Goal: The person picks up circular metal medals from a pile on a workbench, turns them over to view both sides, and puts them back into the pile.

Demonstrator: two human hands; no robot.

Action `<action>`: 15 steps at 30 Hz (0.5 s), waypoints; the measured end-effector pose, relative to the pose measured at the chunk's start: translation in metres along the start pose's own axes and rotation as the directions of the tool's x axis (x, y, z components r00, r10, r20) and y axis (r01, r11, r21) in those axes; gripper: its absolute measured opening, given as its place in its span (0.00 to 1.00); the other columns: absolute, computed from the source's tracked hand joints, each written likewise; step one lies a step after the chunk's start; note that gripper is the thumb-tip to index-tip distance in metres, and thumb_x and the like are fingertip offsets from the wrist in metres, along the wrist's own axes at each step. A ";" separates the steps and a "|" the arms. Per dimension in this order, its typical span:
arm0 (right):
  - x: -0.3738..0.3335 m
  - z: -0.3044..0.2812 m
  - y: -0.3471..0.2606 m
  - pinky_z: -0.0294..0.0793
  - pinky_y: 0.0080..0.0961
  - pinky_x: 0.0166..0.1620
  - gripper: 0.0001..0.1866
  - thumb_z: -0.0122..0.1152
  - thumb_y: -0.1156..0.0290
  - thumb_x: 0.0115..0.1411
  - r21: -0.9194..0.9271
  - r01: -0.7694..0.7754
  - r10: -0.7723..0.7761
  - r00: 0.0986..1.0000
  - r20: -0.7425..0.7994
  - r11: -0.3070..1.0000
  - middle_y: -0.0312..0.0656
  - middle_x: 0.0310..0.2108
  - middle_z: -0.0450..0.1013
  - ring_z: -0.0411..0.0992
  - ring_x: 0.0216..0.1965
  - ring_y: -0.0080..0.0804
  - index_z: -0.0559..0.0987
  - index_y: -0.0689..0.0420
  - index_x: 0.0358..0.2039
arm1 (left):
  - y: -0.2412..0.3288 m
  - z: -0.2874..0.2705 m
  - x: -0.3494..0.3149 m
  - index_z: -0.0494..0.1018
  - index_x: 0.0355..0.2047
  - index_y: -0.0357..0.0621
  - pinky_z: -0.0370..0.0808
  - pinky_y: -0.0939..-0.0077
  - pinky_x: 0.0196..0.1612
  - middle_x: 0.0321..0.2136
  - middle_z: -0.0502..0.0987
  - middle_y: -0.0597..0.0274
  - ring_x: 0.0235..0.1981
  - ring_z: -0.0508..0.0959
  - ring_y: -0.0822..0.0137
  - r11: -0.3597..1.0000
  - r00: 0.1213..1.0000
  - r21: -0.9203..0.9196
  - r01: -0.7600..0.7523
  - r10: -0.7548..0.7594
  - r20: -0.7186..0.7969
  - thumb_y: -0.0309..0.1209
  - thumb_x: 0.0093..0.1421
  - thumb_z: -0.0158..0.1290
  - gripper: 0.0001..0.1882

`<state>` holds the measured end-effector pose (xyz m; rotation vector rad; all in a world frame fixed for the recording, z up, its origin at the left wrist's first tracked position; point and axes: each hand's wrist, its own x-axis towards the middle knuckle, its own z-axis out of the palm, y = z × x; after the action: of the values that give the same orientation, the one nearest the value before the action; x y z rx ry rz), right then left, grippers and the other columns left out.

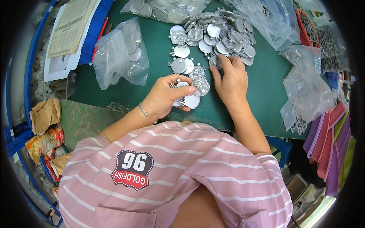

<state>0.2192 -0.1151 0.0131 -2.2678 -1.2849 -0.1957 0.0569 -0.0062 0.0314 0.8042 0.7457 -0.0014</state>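
My left hand [164,94] is closed around several round silver metal discs [192,101], its thumb lying across them. One of these, an embossed medallion [201,87], sticks out past the thumb tip. My right hand [232,78] pinches another embossed medallion [215,62] at the near edge of a heap of similar medallions [213,30]. Small coiled or toothed edges show on some pieces. Between the heap and my left hand lie a few loose discs [178,65], some plain side up, some embossed side up.
Clear plastic bags lie around the green table [262,98]: one with discs [122,53] at left, another [167,10] at the back, one with small metal parts [304,91] at right. A red-rimmed container [304,28] stands back right; papers [68,34] lean on a blue bin at left.
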 end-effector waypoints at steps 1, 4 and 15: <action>0.000 -0.001 0.000 0.66 0.35 0.32 0.19 0.66 0.69 0.45 -0.013 0.002 -0.002 1.000 0.019 1.000 0.42 0.30 0.67 0.68 0.33 0.40 0.75 0.57 0.39 | 0.000 0.000 0.000 0.71 0.39 0.36 0.79 0.72 0.23 0.31 0.74 0.61 0.31 0.77 0.70 1.000 1.000 0.001 -0.001 0.001 -0.003 0.27 0.53 0.57 0.13; 0.001 -0.001 0.001 0.65 0.35 0.32 0.21 0.66 0.68 0.45 -0.021 -0.008 0.009 0.999 0.049 1.000 0.41 0.30 0.67 0.68 0.34 0.40 0.75 0.54 0.41 | 0.000 0.002 -0.001 0.71 0.38 0.36 0.79 0.73 0.23 0.30 0.75 0.61 0.29 0.77 0.70 1.000 1.000 0.000 0.003 -0.003 0.009 0.27 0.53 0.57 0.13; 0.012 -0.008 0.003 0.66 0.38 0.37 0.22 0.67 0.74 0.41 0.098 -0.001 -0.019 0.980 0.196 0.995 0.42 0.33 0.67 0.67 0.37 0.42 0.76 0.54 0.41 | -0.001 0.001 -0.001 0.70 0.38 0.36 0.79 0.74 0.21 0.30 0.76 0.55 0.27 0.79 0.66 1.000 1.000 -0.018 -0.003 0.003 0.015 0.26 0.53 0.57 0.13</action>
<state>0.2291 -0.1112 0.0235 -2.2417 -1.3721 0.0902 0.0564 -0.0080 0.0313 0.7871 0.7292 0.0024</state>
